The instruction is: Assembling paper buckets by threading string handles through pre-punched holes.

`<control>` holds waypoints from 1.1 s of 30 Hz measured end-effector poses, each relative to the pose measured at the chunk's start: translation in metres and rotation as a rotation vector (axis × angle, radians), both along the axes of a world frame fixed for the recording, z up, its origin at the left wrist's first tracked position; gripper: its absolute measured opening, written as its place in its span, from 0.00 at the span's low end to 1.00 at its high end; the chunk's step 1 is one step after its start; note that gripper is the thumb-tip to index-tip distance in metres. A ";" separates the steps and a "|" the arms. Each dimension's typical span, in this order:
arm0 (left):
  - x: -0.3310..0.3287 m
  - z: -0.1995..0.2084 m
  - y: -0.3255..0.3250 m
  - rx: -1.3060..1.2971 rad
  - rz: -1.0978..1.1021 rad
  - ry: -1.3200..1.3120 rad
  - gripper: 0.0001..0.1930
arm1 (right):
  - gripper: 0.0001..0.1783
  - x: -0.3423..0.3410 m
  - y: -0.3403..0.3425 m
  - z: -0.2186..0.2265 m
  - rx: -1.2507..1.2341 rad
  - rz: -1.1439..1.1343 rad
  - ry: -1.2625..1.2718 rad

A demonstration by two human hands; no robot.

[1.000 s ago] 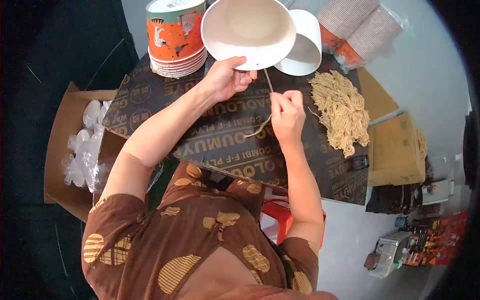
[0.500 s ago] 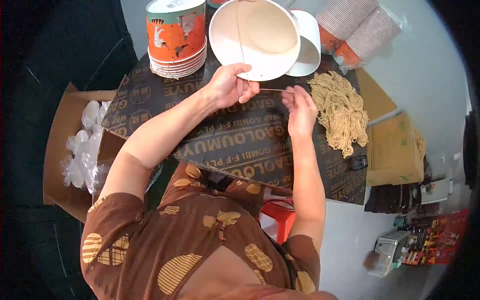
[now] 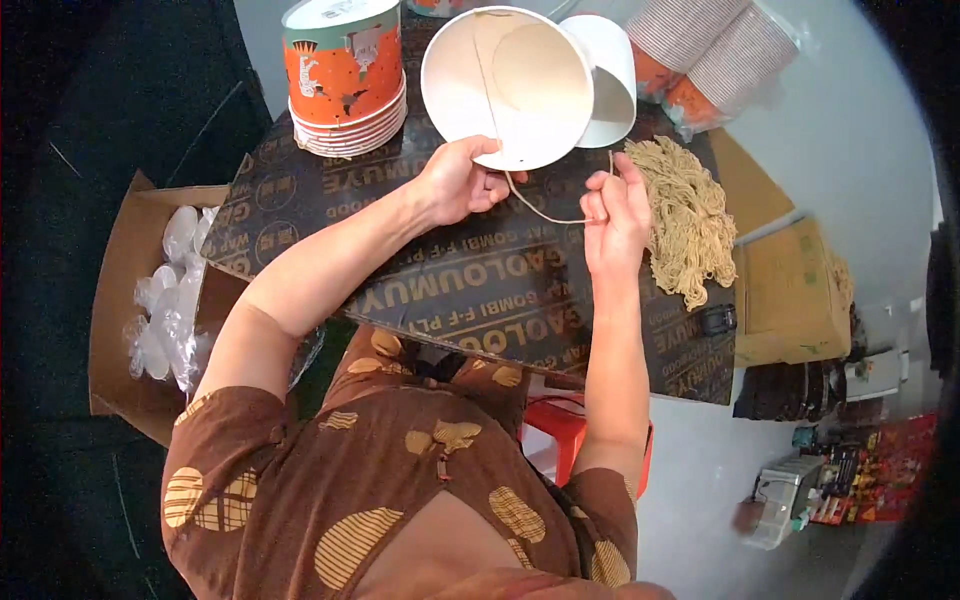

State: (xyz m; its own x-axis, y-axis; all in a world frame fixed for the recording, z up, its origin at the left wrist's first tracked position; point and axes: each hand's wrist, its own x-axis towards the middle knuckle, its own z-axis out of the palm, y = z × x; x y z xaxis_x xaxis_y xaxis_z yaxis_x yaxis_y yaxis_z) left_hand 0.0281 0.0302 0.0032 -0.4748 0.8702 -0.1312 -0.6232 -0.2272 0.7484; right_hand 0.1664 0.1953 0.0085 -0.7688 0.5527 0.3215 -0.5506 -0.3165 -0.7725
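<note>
A white-lined paper bucket [image 3: 535, 105] is tipped with its open mouth toward me. My left hand [image 3: 458, 182] is closed on its near rim, thumb on the inside and fingers underneath. A thin tan cord [image 3: 545, 213] runs across the mouth from the far rim, passes the near rim by my left fingers, then sags in a loop to my right hand. My right hand [image 3: 616, 222] is closed on the cord, and a short tail stands up above its fingertips. Close to the right hand lies a heap of tan cords [image 3: 692, 225].
An orange-and-green bucket stack [image 3: 345, 85] stands at the table's far left. Another white bucket [image 3: 612, 85] lies behind mine. Wrapped bucket stacks [image 3: 735, 80] are at the far right. Cardboard boxes flank the dark printed table [image 3: 480, 270]; the left box [image 3: 125, 290] contains clear plastic-wrapped pieces.
My right hand has moved a little to the right and turned, its fingers now curled on the cord. The cord between my hands went from straight to a slack curve.
</note>
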 end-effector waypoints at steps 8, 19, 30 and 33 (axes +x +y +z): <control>-0.005 -0.010 0.002 0.136 -0.186 -0.053 0.21 | 0.12 0.004 -0.019 0.004 0.172 -0.009 -0.045; 0.010 -0.003 -0.001 0.202 -0.330 -0.130 0.32 | 0.01 0.013 -0.059 0.009 0.621 -0.408 -0.148; 0.021 -0.003 0.002 0.185 -0.366 -0.109 0.31 | 0.05 0.011 -0.070 0.007 0.828 -0.505 -0.125; 0.023 -0.002 0.002 0.172 -0.367 -0.112 0.32 | 0.05 0.012 -0.069 0.007 0.829 -0.514 -0.134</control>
